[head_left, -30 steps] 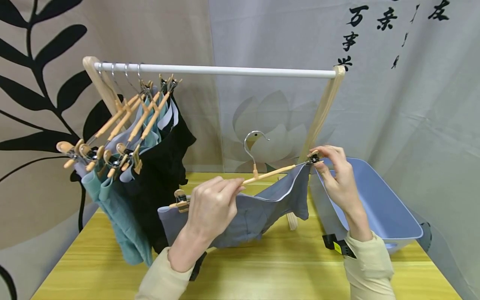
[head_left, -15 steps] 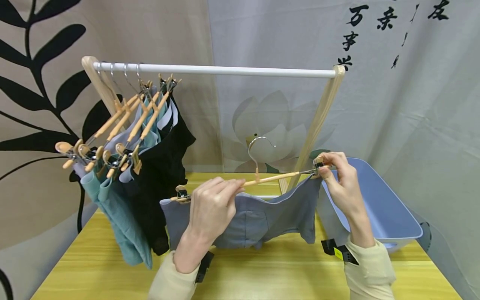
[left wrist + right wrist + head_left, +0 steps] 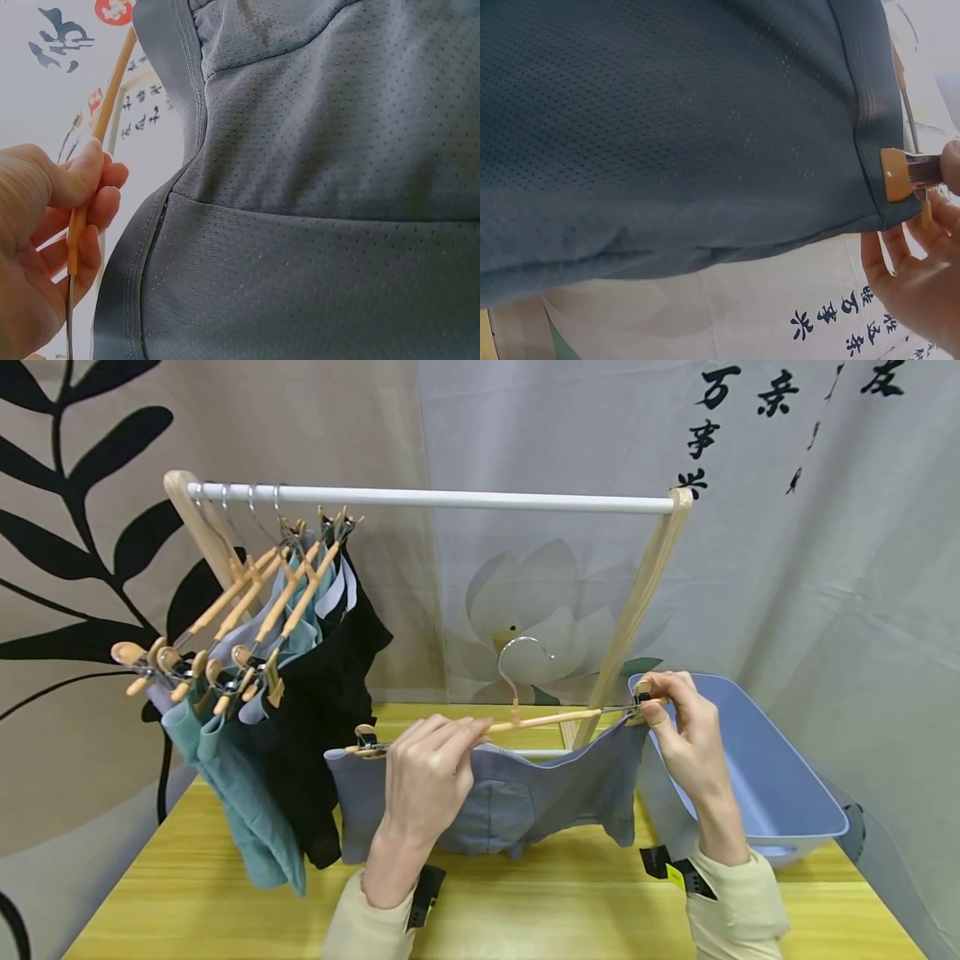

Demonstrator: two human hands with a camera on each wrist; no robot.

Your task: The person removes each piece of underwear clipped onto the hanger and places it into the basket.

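Hanger (image 3: 551, 721): lengthwise across both hands
Left hand (image 3: 431, 768): grips it
Right hand (image 3: 690, 739): pinches end clip (image 3: 895, 175)
Grey garment (image 3: 513, 806): below both

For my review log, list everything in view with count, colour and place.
Grey garment: one, grey, hanging from the held hanger
Held hanger: one, tan with a silver hook, in front of the rack
Hanger clips: two, tan and metal, at the held hanger's ends
Rack: one, white rail and pale wood frame, behind the hands
Hung hangers: four, tan, at the rail's left end
Hung clothes: count unclear, black, teal and lilac, on those hangers
Basin: one, blue, right side of the table
Table: one, yellow wood-grain, below
Backdrop: pale, printed, behind
Wrist straps: two, black, one per wrist
Sleeves: two, cream
Left hand: one, gripping the held hanger's bar
Right hand: one, pinching its right clip
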